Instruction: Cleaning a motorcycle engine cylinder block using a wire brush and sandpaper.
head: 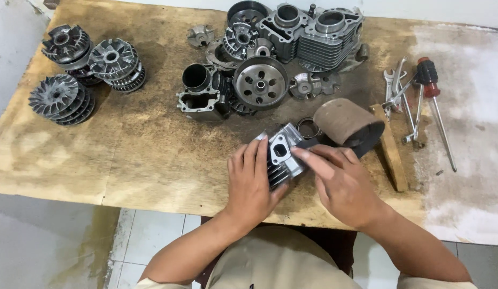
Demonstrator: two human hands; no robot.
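A small finned metal engine cylinder (282, 153) rests on the stained wooden board (152, 150) near its front edge. My left hand (251, 184) wraps around its left side and holds it. My right hand (340, 184) presses its fingers flat on the cylinder's upper right face, next to the oval port. Whether something thin lies under those fingers cannot be told. A roll of brown abrasive paper (348, 126) lies just behind my right hand, with a dark metal ring (308, 127) beside it.
Several engine parts crowd the back: finned cylinders (318, 35), a clutch bell (260, 82), a dark cylinder block (202, 91). Three finned pulley stacks (60, 97) stand at the left. Wrenches (399, 96), a red-handled screwdriver (432, 93) and a wood strip (391, 150) lie at the right.
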